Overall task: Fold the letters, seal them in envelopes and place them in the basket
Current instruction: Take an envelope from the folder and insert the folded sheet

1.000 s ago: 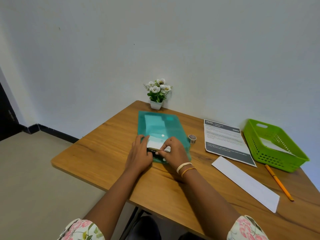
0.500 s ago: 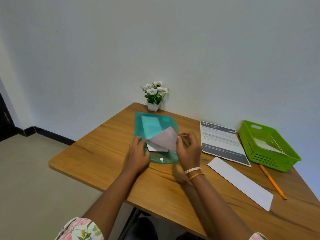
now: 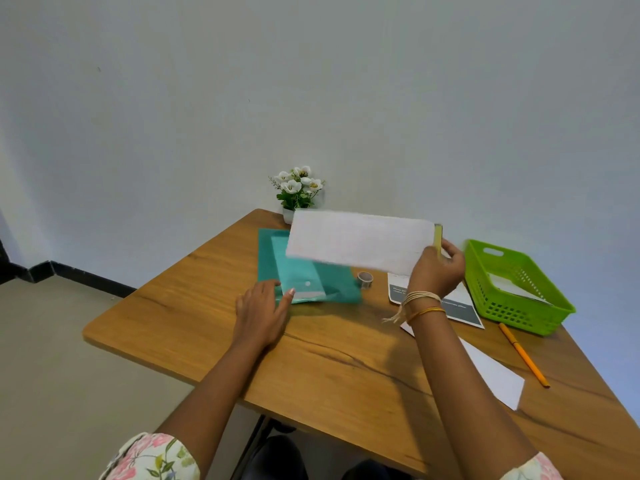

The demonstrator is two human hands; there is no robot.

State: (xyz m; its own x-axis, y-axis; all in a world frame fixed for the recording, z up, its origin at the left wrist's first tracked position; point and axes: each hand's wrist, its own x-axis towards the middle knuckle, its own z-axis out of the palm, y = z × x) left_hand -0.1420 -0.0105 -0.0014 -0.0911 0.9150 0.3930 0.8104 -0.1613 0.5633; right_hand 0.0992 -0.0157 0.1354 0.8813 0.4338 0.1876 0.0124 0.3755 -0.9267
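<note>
My right hand (image 3: 437,271) grips a long white envelope (image 3: 356,242) by its right end and holds it in the air above the table. A yellowish edge shows at that end. My left hand (image 3: 261,310) lies flat on the near left corner of a teal plastic folder (image 3: 311,282), fingers spread. A printed letter (image 3: 457,306) lies on the table, partly hidden by my right wrist. Another white envelope (image 3: 491,374) lies near my right forearm. The green basket (image 3: 491,282) stands at the right with white paper inside.
A small tape roll (image 3: 365,278) sits beside the folder. An orange pencil (image 3: 523,355) lies in front of the basket. A potted white flower (image 3: 298,190) stands at the table's far edge against the wall. The wooden table (image 3: 332,362) drops off at left.
My right hand has pulled the white envelope out of the teal folder and lifted it up to the right. My left hand stayed on the folder, whose flap now lies shut.
</note>
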